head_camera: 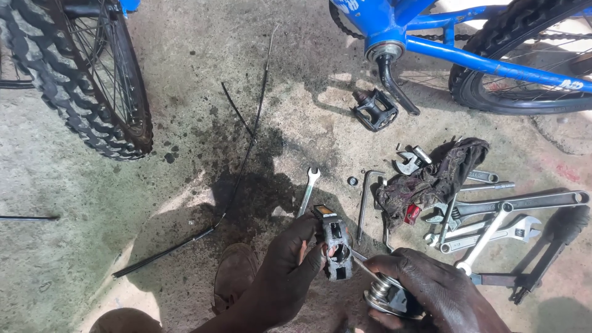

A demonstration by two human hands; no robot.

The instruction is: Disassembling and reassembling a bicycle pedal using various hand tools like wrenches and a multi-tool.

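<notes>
My left hand point(285, 266) grips a worn black bicycle pedal point(333, 242) with an orange reflector at its top end, held upright just above the concrete. My right hand point(431, 290) closes around a metal tool with a spring-like coil point(383, 293), and its thin rod points up-left into the pedal's side. Both hands are at the bottom centre, close together. My shoe point(234, 271) shows just left of the left wrist.
A blue bicycle frame point(468, 55) with a crank arm point(394, 83) stands at top right, and a second black pedal point(374, 109) lies beneath it. Wrenches point(493, 216), a dirty rag point(431, 179) and a spanner point(308, 188) lie on the stained concrete. A knobby tyre point(80, 80) stands top left; a black cable point(240, 166) trails across the ground.
</notes>
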